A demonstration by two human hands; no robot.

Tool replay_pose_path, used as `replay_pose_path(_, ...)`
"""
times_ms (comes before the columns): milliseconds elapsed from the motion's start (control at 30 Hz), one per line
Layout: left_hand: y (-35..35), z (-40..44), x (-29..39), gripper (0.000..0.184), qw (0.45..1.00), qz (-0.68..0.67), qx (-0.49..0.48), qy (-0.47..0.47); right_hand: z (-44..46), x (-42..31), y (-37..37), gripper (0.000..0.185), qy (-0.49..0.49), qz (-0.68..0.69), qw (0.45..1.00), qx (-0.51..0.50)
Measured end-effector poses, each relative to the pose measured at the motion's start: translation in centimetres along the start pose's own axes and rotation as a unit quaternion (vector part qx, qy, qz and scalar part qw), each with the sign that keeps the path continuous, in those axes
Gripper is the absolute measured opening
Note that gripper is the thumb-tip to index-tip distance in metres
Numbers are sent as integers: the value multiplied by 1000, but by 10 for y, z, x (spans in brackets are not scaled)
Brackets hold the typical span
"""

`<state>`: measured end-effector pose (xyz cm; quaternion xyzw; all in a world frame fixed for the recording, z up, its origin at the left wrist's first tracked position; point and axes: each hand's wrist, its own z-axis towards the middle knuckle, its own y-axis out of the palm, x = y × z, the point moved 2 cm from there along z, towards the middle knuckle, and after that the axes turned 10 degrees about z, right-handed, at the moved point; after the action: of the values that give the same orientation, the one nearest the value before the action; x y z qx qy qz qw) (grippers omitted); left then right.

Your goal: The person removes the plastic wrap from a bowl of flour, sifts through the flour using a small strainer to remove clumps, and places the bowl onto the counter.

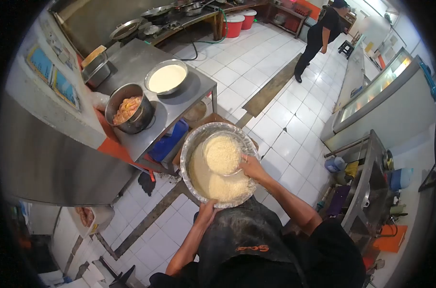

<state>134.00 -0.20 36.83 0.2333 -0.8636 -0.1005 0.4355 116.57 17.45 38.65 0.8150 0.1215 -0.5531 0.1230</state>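
Note:
A large metal basin [185,165] is in front of my body, with pale crumbs [225,188] in its lower right part. Inside it, a smaller round bowl or sieve full of the same crumbs [222,154] is gripped at its right edge by my right hand [254,169]. The fingertips of that hand are partly hidden at the rim. My left hand [207,213] grips the basin's near rim, at the lower left. To the left, a steel table [127,62] bears a pot of raw meat [127,109] and a bowl of pale batter [167,78].
A person in dark clothes [319,36] stands on the tiled floor at the upper right. Red buckets [233,26] and a stove counter with pans [126,30] line the back. A metal sink unit [364,185] is on the right; a white container [101,218] is at lower left.

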Motion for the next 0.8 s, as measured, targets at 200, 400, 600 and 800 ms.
replay_pose_path(200, -7, 4, -5, 48, 1000, -24, -19, 6, -2, -12, -2, 51, -44, -71, 996, -6)
replay_pose_path(400, -1, 5, 3, 45, 998, -45, -17, 35, 1, -11, -2, 50, -41, -47, 998, -16)
replay_pose_path(600, -20, 18, -17, 44, 999, -2, -10, 48, 41, 52, -18, 30, -202, -324, 919, -103)
replay_pose_path(800, -18, 21, -11, 54, 998, -14, -24, 58, 18, 8, -12, 40, -38, -265, 960, -76)
